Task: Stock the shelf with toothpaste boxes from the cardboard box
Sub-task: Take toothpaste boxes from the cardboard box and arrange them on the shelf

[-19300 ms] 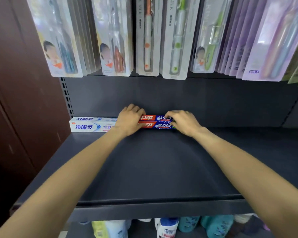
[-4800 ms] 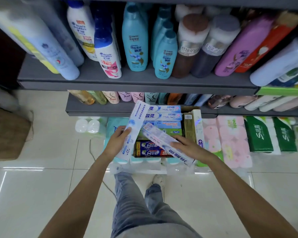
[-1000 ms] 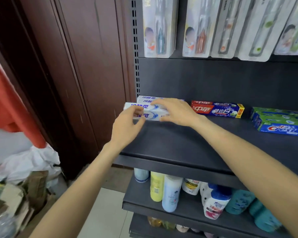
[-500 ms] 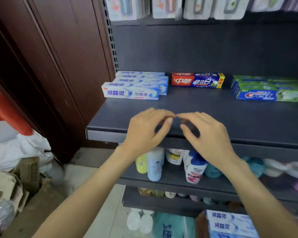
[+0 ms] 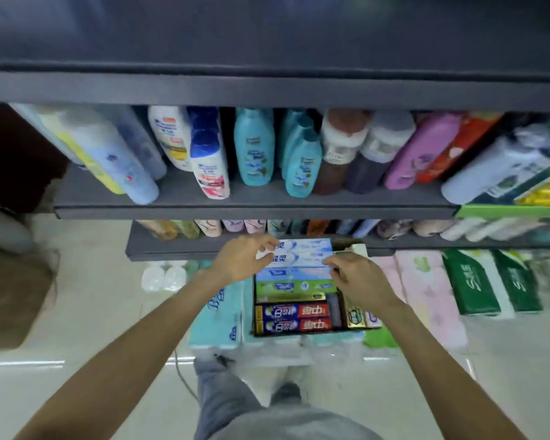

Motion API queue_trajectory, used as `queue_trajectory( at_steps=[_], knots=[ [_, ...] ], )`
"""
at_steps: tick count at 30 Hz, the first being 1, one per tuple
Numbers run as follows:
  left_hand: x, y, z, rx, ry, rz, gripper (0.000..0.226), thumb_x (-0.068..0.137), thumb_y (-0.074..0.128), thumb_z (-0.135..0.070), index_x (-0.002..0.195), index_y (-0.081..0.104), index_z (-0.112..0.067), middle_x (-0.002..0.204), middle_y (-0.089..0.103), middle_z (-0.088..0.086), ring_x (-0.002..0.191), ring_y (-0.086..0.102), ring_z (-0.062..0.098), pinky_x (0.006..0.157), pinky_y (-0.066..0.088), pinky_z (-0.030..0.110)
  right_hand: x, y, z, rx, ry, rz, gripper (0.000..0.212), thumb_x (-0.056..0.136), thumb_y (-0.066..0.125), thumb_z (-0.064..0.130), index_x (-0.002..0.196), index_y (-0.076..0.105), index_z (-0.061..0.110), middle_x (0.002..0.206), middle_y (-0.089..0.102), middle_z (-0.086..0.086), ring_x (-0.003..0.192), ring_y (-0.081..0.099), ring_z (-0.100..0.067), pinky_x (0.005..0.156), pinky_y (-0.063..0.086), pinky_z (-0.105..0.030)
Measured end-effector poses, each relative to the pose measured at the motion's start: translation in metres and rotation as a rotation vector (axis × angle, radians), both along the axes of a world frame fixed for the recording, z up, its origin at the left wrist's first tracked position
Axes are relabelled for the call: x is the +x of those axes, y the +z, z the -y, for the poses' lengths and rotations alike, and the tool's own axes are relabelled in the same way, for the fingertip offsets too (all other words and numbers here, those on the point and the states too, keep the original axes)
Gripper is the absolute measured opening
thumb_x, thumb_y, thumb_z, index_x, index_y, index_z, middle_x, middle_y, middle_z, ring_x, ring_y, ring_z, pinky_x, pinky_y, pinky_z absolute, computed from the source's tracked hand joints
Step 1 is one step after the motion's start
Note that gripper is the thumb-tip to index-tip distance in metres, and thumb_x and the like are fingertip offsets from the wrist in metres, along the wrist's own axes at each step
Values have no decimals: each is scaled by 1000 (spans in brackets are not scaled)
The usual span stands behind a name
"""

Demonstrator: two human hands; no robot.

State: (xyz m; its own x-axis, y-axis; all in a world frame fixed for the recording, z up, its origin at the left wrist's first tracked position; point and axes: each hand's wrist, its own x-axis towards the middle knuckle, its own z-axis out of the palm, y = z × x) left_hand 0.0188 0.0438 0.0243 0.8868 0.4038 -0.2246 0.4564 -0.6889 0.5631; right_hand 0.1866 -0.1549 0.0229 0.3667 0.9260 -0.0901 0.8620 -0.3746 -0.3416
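Both hands reach down into the cardboard box (image 5: 299, 330) at 6 o'clock below the shelves. The left hand (image 5: 238, 260) and right hand (image 5: 358, 281) have curled fingers at the ends of the white toothpaste boxes (image 5: 299, 257); whether they pinch them, I cannot tell.

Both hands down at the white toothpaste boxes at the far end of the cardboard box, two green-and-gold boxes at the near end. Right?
Not quite. The head view shows both the left hand and right hand at the white toothpaste boxes at the far end of the cardboard box, but the two boxes at the near end are red and blue boxes, not green and gold.
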Motion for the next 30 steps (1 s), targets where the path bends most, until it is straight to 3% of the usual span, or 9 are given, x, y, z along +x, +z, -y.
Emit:
queue_trajectory(
  at_steps=[2,5,7,10,13,18,21,24,30],
  knots=[
    [7,-28,21,4,80,-57,34,91,57,-26,125,56,-22,124,60,-4,109,59,19,88,47,32,12,-26,18,-35,33,38,26,71,69,9,96,69,17,91,71,-6,81,66,-30,68,53,-35],
    [14,-63,46,28,145,-144,33,91,56,-28,124,56,-23,124,59,-3,110,58,22,88,47,33,19,-56,31,-116,35,84,32,65,75,7,96,69,17,96,69,-7,86,65,-30,70,51,-35],
    [16,-83,59,45,171,-212,33,92,55,-29,124,55,-22,123,60,-1,111,57,22,89,48,35,18,-72,33,-185,29,23,38,75,69,10,113,64,16,111,64,-8,103,60,-31,80,48,-37],
    [16,-114,75,98,134,-348,47,91,56,-33,135,46,-20,133,50,3,124,44,24,99,41,37,14,-91,27,-282,9,-71,54,88,54,14,140,40,18,133,50,-7,117,51,-29,89,45,-38],
    [21,-135,84,227,117,-380,50,87,62,-28,132,43,-18,130,46,6,122,42,25,103,37,36,11,-104,20,-302,16,-77,59,90,53,15,144,30,20,138,46,-6,120,49,-28,93,44,-37],
    [23,-146,85,433,4,-418,52,86,64,-26,130,38,-14,127,47,7,118,46,25,98,39,35,15,-114,14,-298,57,-50,52,92,51,18,142,35,21,137,48,-4,122,47,-25,99,39,-34],
    [21,-148,88,419,-55,-418,58,87,64,-28,135,35,-13,132,44,8,123,43,26,102,37,36,19,-120,9,-261,62,-32,47,92,50,14,138,42,19,136,48,-4,122,46,-25,100,39,-35],
    [12,-136,89,338,-6,-314,49,84,67,-25,127,45,-16,126,52,6,116,52,25,99,39,36,21,-120,0,-184,86,-5,42,91,50,10,132,50,14,133,52,-6,120,47,-27,102,39,-37],
    [-43,-86,76,169,83,-298,40,88,60,-36,115,39,-15,109,66,4,88,64,28,73,47,33,19,-112,-38,-141,136,37,51,92,55,24,140,40,18,141,43,-5,129,37,-25,106,31,-38]
  ],
)
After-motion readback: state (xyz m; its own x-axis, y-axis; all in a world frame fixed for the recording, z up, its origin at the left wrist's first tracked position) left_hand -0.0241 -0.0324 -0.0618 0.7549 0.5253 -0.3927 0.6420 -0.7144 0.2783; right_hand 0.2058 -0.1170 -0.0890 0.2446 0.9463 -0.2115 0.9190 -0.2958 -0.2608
